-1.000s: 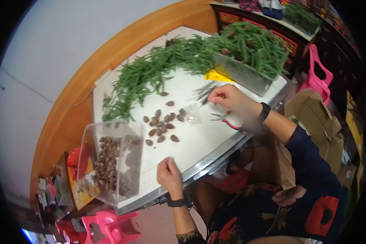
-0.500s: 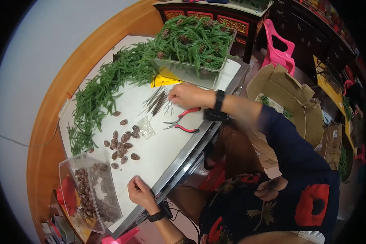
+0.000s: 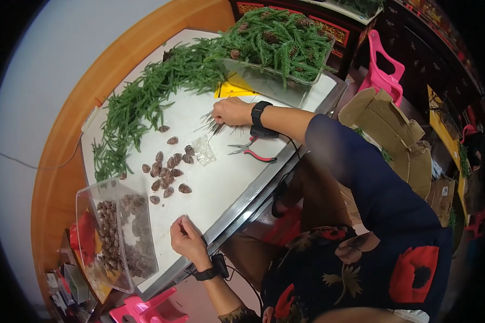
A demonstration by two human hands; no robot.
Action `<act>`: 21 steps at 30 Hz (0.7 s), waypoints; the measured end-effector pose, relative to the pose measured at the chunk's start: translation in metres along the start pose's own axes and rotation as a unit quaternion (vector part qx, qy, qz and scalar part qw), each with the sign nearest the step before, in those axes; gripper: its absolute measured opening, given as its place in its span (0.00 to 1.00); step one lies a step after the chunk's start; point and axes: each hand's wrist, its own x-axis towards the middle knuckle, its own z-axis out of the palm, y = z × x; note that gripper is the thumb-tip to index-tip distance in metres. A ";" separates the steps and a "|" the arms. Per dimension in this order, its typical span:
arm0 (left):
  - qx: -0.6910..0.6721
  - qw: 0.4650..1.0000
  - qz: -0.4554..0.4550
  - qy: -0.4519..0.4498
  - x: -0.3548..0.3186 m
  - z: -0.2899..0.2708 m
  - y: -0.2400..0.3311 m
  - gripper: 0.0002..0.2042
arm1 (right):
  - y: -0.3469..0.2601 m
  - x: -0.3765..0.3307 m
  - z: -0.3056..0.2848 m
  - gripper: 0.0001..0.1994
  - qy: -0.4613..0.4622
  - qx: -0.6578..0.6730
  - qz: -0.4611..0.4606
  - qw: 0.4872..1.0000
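While the white table carries everything I'm handling, I place the rest by the pliers with their red-and-black handles. The long heap of green sprigs lies well beyond them and to the left; the clear tub full of sprigs and cones stands straight beyond and a little right; the other clear tub, with the brown cones, is far to their left and nearer me. My left hand waits left of the pliers and closer to my body, by the table's metal edge, fingers loosely curled, a gap at the thumb, nothing to be seen in it; it has hardly changed. My right hand is what has moved: a second ago it was raised just right of the wires, fingertips pinched, and now it is down over their bundle, beyond the pliers and slightly left. Its fingers curl under, so I can't tell whether they grip any. As I judge it, the work right now is at the wires, with the pliers, the clear packet left of them and the loose cones farther left all untouched. Those thin dark wires, beyond and left of the pliers, fan out from under my fingertips.
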 end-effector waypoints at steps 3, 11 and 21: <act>-0.006 0.999 -0.037 -0.013 0.000 -0.003 0.005 0.10 | 0.007 0.001 0.013 0.03 0.071 0.023 -0.030 0.997; -0.002 1.000 -0.010 -0.003 0.000 -0.001 0.005 0.11 | 0.016 0.000 0.021 0.04 0.104 0.024 -0.104 0.989; 0.002 1.000 -0.010 0.004 -0.001 0.001 -0.001 0.10 | 0.009 -0.006 0.008 0.03 0.088 0.044 -0.056 0.994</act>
